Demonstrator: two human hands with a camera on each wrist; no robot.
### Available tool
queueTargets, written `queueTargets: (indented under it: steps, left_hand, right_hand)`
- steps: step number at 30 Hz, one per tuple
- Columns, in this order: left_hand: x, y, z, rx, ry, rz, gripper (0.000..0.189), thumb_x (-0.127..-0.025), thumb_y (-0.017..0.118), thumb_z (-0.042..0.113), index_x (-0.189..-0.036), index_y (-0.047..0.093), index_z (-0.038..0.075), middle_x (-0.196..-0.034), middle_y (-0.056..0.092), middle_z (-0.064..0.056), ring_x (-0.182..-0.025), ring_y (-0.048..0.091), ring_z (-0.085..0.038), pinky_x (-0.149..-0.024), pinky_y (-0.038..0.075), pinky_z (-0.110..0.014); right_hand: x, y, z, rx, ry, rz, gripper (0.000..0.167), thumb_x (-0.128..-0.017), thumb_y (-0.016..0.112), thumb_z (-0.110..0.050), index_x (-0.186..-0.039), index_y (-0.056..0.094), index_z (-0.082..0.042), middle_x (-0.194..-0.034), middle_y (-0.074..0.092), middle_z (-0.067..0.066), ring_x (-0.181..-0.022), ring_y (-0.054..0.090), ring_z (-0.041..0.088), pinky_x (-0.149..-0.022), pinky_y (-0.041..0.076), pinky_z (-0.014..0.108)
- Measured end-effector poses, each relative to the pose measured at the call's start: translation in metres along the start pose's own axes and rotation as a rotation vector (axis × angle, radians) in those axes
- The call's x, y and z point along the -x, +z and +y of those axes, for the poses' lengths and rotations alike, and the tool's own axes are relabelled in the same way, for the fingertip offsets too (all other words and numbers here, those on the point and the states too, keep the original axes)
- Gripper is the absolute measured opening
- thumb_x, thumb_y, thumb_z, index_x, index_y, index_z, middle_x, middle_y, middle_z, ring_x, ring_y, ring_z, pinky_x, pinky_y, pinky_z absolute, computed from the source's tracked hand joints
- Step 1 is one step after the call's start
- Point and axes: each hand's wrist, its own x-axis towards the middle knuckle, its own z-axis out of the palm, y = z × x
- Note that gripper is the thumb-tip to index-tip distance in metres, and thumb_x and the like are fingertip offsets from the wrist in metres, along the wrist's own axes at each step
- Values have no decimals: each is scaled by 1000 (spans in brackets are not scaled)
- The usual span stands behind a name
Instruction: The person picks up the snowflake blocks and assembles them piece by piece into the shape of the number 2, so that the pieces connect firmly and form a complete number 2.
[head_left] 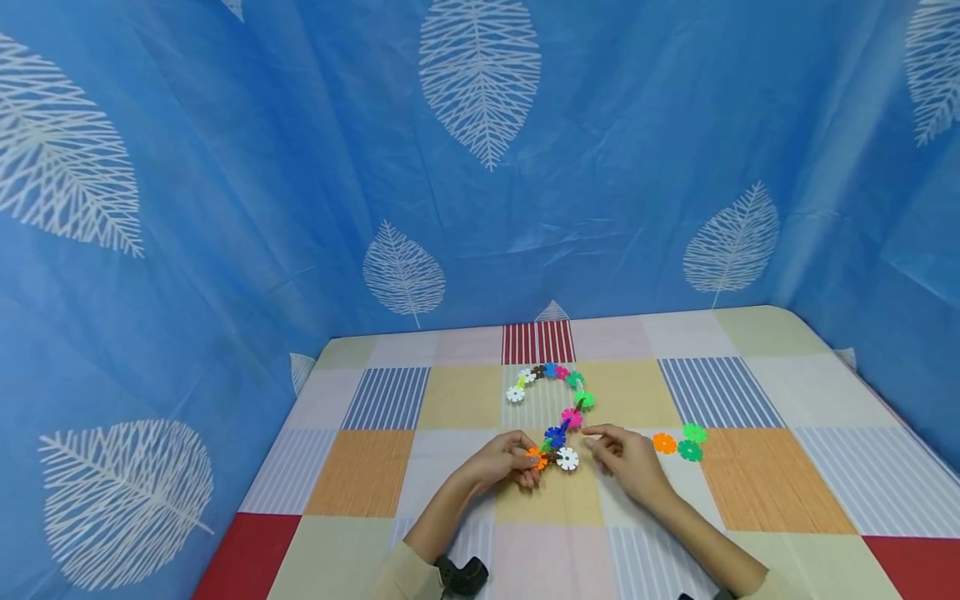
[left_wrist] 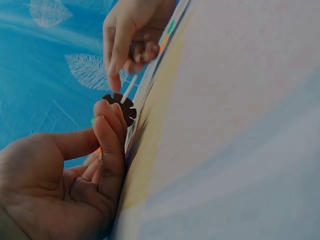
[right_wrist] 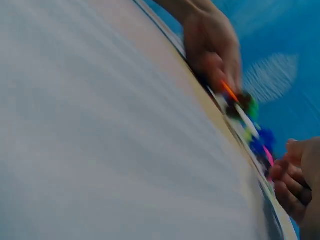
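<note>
A curved chain of notched plastic interlocking discs (head_left: 556, 437) in many colours lies on the patterned cloth, shaped somewhat like a question mark. At its near end my left hand (head_left: 512, 459) pinches an orange interlocking disc (head_left: 537, 458) between thumb and fingers. Joined beside it are a brown disc (left_wrist: 128, 111) and a white disc (head_left: 567, 459). My right hand (head_left: 626, 460) is just right of the pink disc (head_left: 572, 417), index finger stretched toward the chain and the other fingers loosely bent. Nothing shows in its grasp; whether the fingertip touches the chain is unclear.
Right of my right hand lie a loose orange disc (head_left: 664, 443) and two green discs (head_left: 691, 451). The chain's far end, a white disc (head_left: 515, 394), curls back to the left. A blue leaf-print curtain (head_left: 570, 208) stands behind the table.
</note>
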Motion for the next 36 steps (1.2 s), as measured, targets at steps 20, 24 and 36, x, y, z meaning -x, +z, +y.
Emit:
queueTargets:
  steps: [20, 24, 36]
  left_hand:
    - [1, -5, -3, 25, -13, 20, 11, -92, 51, 1, -102, 49, -3, -68, 63, -8, -53, 59, -11, -51, 51, -22]
    - [0, -6, -4, 69, -15, 15, 12, -92, 51, 2, -103, 49, -1, -67, 62, -7, -53, 57, -10, -51, 50, -21]
    - [1, -4, 0, 102, -16, 35, 12, -91, 52, 1, -102, 50, -1, -66, 62, -6, -53, 57, -9, -51, 50, -20]
  right_hand:
    - [10, -64, 35, 195, -153, 69, 26, -71, 78, -3, -90, 62, -13, -73, 59, -3, -60, 51, 8, -49, 43, 20]
    - [9, -35, 19, -3, -157, 8, 21, -75, 72, 2, -94, 65, -6, -78, 66, 5, -58, 60, 12, -50, 50, 22]
    - [8, -4, -14, -99, -134, -69, 9, -79, 68, 4, -87, 63, 0, -74, 67, 11, -62, 65, 23, -56, 54, 28]
